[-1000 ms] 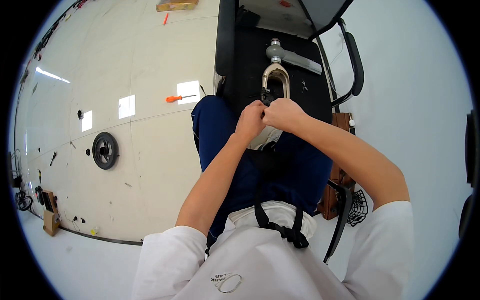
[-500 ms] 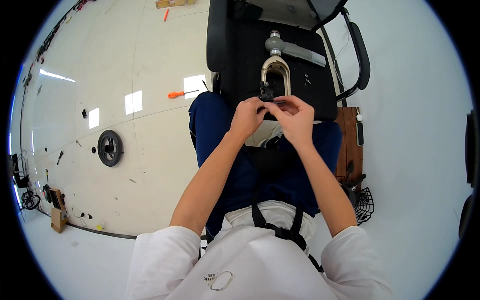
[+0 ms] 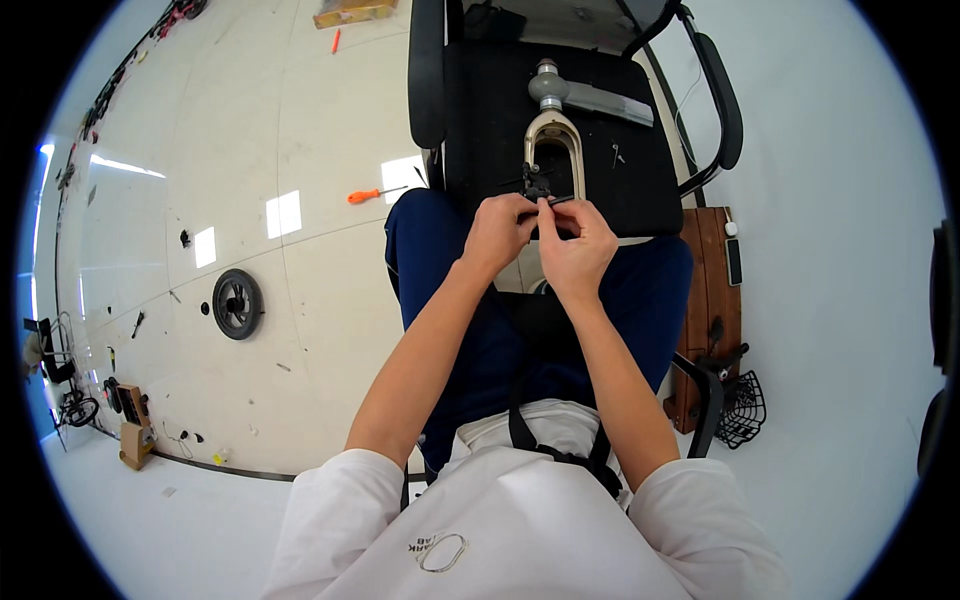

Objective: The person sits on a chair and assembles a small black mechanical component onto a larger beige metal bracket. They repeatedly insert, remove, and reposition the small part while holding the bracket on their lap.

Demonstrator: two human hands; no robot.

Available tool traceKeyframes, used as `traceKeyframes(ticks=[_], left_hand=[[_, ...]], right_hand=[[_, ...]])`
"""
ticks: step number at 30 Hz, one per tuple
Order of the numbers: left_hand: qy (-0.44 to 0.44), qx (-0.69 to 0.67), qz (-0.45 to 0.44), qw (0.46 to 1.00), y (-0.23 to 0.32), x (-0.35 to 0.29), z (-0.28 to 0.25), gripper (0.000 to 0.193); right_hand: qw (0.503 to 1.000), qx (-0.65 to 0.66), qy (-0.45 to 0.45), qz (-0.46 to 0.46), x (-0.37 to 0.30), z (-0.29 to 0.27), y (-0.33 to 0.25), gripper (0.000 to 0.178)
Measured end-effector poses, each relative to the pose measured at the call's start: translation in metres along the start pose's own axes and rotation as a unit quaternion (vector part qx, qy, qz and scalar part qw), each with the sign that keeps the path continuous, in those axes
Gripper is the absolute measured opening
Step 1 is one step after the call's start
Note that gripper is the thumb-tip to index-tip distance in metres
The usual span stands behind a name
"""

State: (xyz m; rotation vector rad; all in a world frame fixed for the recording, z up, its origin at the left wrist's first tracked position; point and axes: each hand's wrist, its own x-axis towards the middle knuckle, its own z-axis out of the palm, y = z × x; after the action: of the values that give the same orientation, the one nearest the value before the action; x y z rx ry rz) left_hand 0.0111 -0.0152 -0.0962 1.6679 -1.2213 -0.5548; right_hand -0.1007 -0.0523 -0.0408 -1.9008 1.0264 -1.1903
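Note:
A champagne-coloured wheel fork with a grey bulbous stem lies on the black chair seat, its open legs toward me. At the tip of its left leg sits a small black mechanical part. My left hand is closed on this part's near edge, fingertips partly hidden. Beside it, almost touching, my right hand pinches with thumb and forefinger at the same part. A thin dark rod shows by the right fingers; whether they grip it is unclear.
A grey flat bar and small metal pins lie on the seat. On the floor to the left are an orange-handled screwdriver and a black wheel. A wooden box and black wire basket stand at right.
My right hand has shifted slightly left, its thumb and forefinger now more upright against the black part. My left hand stays in place. The whole view has turned a little.

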Motion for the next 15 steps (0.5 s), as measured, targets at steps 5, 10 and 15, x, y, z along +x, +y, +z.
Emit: traceKeyframes(ticks=[5, 10, 15], left_hand=[[-0.017, 0.056, 0.107, 0.992, 0.048, 0.022, -0.06, 0.034], [-0.255, 0.288, 0.38, 0.841, 0.086, 0.06, -0.093, 0.041], [-0.353, 0.387, 0.527, 0.67, 0.098, 0.092, -0.085, 0.026]], right_hand=[[0.999, 0.009, -0.029, 0.014, 0.01, -0.004, 0.009, 0.011], [0.997, 0.024, -0.07, 0.005, 0.012, -0.01, -0.001, 0.011], [0.991, 0.082, -0.063, 0.079, -0.002, -0.008, 0.013, 0.014]])
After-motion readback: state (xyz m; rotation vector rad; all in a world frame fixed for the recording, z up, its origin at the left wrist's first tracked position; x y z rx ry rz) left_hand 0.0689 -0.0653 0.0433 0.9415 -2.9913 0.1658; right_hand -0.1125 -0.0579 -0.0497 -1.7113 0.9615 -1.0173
